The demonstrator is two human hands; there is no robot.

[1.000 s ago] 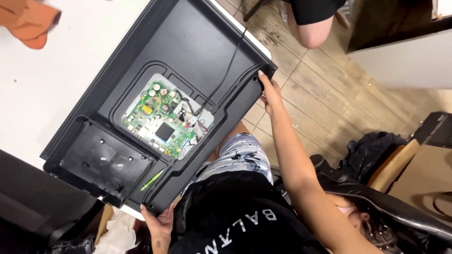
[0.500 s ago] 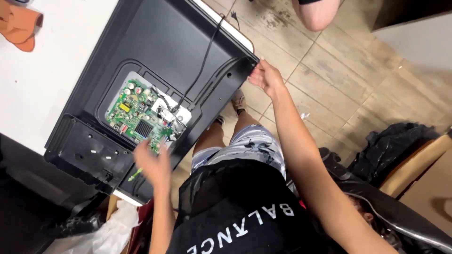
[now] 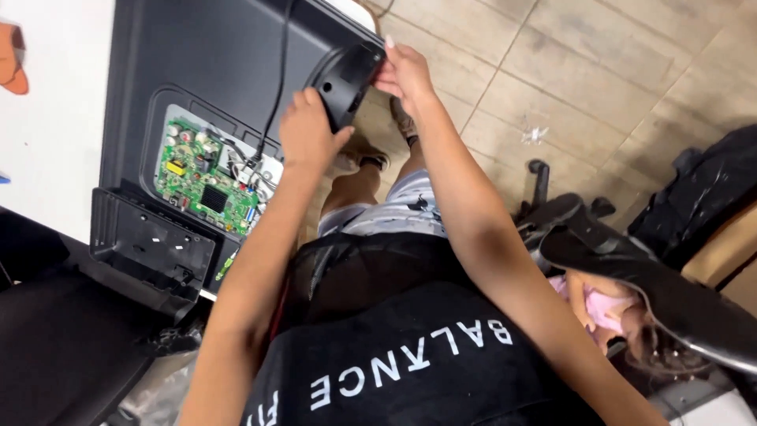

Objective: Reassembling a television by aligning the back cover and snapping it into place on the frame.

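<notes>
A black flat-screen set [image 3: 205, 71] lies back-up on a white table [image 3: 55, 126], its rear cover open over a green circuit board [image 3: 206, 177]. My left hand [image 3: 309, 134] grips the set's near edge beside a rounded black corner piece [image 3: 345, 79]. My right hand [image 3: 404, 72] holds the same corner from the other side. A black cable [image 3: 277, 87] runs down the back to the board.
A black stand mount [image 3: 154, 244] sits below the board. An orange object [image 3: 12, 59] lies on the table at far left. A black office chair [image 3: 623, 252] and a dark bag [image 3: 694, 197] stand on the tiled floor to the right.
My left hand has moved from the lower edge up past the board to the set's corner. The right hand stays on that corner. The view has come closer.
</notes>
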